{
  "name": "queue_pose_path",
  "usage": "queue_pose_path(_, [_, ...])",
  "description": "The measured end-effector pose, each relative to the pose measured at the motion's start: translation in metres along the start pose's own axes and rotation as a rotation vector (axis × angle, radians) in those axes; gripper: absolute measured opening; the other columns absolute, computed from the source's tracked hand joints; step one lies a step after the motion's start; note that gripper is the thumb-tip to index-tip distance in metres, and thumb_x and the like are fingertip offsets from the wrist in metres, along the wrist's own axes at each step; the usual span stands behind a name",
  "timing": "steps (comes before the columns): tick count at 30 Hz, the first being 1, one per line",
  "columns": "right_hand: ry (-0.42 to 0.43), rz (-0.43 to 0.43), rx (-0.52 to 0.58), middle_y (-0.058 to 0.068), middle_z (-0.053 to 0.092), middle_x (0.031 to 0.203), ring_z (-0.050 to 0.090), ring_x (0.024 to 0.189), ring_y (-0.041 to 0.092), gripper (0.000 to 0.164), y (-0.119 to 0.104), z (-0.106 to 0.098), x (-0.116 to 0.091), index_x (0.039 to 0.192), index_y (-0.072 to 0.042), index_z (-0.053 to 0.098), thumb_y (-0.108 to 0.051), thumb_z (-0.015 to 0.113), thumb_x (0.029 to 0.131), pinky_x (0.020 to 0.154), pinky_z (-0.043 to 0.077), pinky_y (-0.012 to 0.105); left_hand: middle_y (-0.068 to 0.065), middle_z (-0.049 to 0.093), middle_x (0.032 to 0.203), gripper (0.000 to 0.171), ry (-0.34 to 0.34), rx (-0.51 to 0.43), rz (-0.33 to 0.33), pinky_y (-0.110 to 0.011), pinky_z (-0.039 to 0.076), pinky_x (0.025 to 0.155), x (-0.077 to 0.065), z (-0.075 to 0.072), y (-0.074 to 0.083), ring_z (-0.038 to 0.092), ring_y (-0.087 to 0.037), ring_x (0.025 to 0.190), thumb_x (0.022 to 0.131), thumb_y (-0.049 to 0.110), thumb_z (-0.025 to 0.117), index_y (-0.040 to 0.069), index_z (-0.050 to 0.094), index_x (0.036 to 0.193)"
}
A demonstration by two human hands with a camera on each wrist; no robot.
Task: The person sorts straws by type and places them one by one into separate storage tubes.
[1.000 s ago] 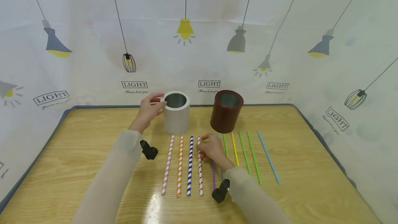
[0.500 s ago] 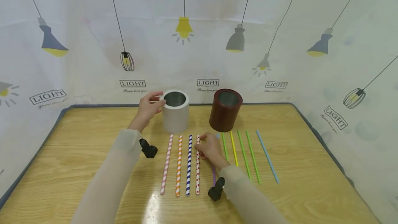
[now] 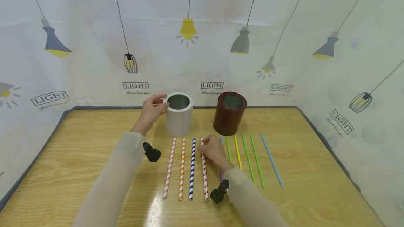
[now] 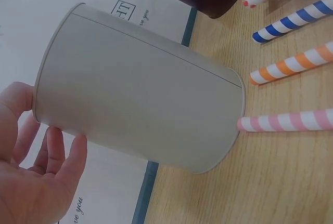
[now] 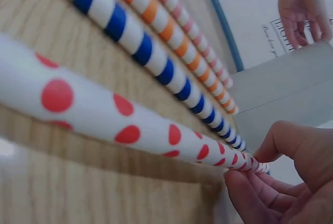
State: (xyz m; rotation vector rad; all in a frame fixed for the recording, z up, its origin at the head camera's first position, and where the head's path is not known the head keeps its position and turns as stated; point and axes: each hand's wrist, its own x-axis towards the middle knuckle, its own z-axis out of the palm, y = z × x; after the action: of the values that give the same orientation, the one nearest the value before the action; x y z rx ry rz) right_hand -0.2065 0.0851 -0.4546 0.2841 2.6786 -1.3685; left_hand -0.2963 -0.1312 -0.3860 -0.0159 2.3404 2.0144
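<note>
My left hand (image 3: 150, 112) holds the rim of a white cylindrical holder (image 3: 179, 122) standing upright, its dark inside facing up. In the left wrist view, my fingertips touch the holder's side near its rim. My right hand (image 3: 215, 151) pinches a white paper straw with red dots (image 3: 204, 178) near its far end, between thumb and fingers. A shadow below the straw shows in the right wrist view. Left of it lie a blue-striped straw (image 3: 192, 171), an orange-striped straw (image 3: 182, 171) and a pink-striped straw (image 3: 169, 169).
A dark red holder (image 3: 228, 118) stands right of the white one. Thin plain straws lie to the right: purple (image 3: 221, 176), yellow (image 3: 237, 151), several green (image 3: 257, 160), and blue ones (image 3: 272, 160). A wall sheet with printed lamps (image 3: 241, 41) rises behind the wooden table (image 3: 94, 143).
The near end of the red-dotted straw swung slightly left, then right, while my right hand kept its pinch. My left hand stays at the white holder's rim.
</note>
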Motion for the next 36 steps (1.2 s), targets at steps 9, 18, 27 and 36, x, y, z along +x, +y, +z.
queue_pose_path(9, [-0.019,-0.152,0.136,0.007,0.056,0.065,0.054,0.042,0.015,0.032,-0.024,-0.022,0.002,0.104,0.002,0.055,-0.005,0.060,0.073,0.040,0.050,0.031,-0.017,0.045,0.121,0.043,0.014,0.019,0.016,-0.037,0.048,0.087,-0.001,0.000,-0.004,0.048,-0.028,0.108,0.088,0.011,0.059,0.007,0.050,0.130])
queue_pose_path(18, [-0.023,-0.284,0.164,0.010,0.054,0.073,0.057,0.048,0.019,0.035,-0.063,-0.051,0.022,0.113,-0.001,0.049,-0.003,0.057,0.079,0.048,0.053,0.035,-0.018,0.045,0.119,0.043,0.043,0.035,0.041,-0.035,0.049,0.085,-0.001,-0.001,-0.006,0.048,-0.027,0.104,0.087,0.010,0.059,0.006,0.051,0.129])
queue_pose_path(27, [0.005,-0.510,0.139,0.009,0.050,0.076,0.055,0.061,0.027,0.037,-0.106,-0.071,0.049,0.117,-0.004,0.042,-0.002,0.054,0.082,0.055,0.055,0.039,-0.017,0.047,0.117,0.043,0.054,0.025,0.050,-0.035,0.050,0.082,0.001,0.003,-0.010,0.050,-0.027,0.103,0.085,0.010,0.060,0.006,0.053,0.127])
queue_pose_path(36, [0.054,-0.635,0.218,0.009,0.049,0.076,0.053,0.061,0.021,0.036,-0.153,-0.081,0.065,0.117,-0.003,0.040,0.000,0.051,0.083,0.053,0.054,0.031,-0.018,0.046,0.119,0.043,0.066,0.004,0.047,-0.033,0.050,0.082,0.002,0.005,-0.005,0.049,-0.027,0.103,0.085,0.009,0.060,0.006,0.054,0.127])
